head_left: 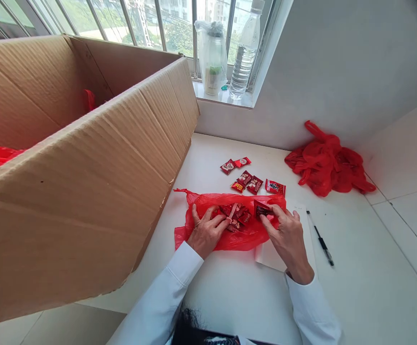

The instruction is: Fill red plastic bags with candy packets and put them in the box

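Note:
A red plastic bag (244, 243) lies spread on the white table, with several small dark red packets (235, 225) heaped on it. My left hand (207, 231) rests at the bag's left part, its fingers apart and the fingertips touching the heap. Between the thumb and fingers of my right hand (287, 232) is a single dark red packet (261, 209), lifted at the right of the heap. Beyond the bag lie several loose packets: a dark red pair (254, 184), a red one (275, 187), a small red and yellow one (238, 187) and others farther back (228, 166).
A large open cardboard box (122, 177) with red plastic inside stands at the left. White paper (271, 256) lies partly under the bag, a black pen (323, 244) to its right. Crumpled red bags (325, 163) lie against the wall. A water bottle (244, 57) and a bagged cup (212, 62) stand on the sill.

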A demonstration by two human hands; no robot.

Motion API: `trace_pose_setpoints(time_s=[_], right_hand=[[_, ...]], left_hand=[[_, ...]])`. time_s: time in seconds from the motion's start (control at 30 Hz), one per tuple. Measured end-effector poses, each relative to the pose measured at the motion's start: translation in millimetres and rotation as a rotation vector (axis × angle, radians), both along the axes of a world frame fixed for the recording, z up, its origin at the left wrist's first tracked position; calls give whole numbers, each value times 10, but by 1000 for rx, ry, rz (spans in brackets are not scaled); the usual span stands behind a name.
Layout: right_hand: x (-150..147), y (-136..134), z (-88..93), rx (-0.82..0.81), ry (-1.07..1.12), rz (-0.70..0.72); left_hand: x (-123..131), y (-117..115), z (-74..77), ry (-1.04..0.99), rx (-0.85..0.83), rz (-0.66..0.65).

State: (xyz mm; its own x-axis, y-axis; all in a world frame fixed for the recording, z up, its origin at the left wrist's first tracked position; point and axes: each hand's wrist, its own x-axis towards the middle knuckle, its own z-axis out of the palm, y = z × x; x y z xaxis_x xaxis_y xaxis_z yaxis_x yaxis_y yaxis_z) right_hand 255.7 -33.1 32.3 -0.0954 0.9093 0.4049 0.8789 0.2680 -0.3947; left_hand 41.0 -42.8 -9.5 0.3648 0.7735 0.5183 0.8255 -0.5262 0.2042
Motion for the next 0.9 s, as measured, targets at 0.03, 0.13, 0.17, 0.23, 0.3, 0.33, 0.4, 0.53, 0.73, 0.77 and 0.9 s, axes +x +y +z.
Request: trace_pose_setpoints(time_s=[0.03, 0.13, 0.17, 0.23, 0.3, 0.33, 0.4, 0.53, 0.73, 0.77, 0.9], right_hand=[[4, 9, 2, 9, -12, -10], [16, 33, 1, 39, -65, -35], [18, 37, -2, 46, -81, -39], [14, 40, -12, 55, -101, -32], [-3, 34, -23, 59, -104, -15], [-17, 30, -28, 58, -97, -4], [-54, 20, -38, 45, -72, 27], [-137, 13, -50, 19, -34, 101], [-93, 28, -67, 63, -30, 31], [-71, 34, -76, 63, -33, 17], [-17, 48, -117, 19, 19, 5]], left_hand=[[-2, -3, 8, -1, 8, -3], [-29, -17, 66, -37, 31, -24], [-43, -23, 90, -53, 30, -33], [-72, -35, 137, -80, 10, -54], [-98, -45, 166, -94, -14, -75], [-107, -49, 172, -99, -21, -83], [-118, -51, 169, -107, -29, -95], [-123, -42, 148, -124, -38, -92], [-135, -35, 151, -118, -53, -92], [-137, -34, 147, -118, -40, -87], [-139, -31, 122, -117, -18, -78]])
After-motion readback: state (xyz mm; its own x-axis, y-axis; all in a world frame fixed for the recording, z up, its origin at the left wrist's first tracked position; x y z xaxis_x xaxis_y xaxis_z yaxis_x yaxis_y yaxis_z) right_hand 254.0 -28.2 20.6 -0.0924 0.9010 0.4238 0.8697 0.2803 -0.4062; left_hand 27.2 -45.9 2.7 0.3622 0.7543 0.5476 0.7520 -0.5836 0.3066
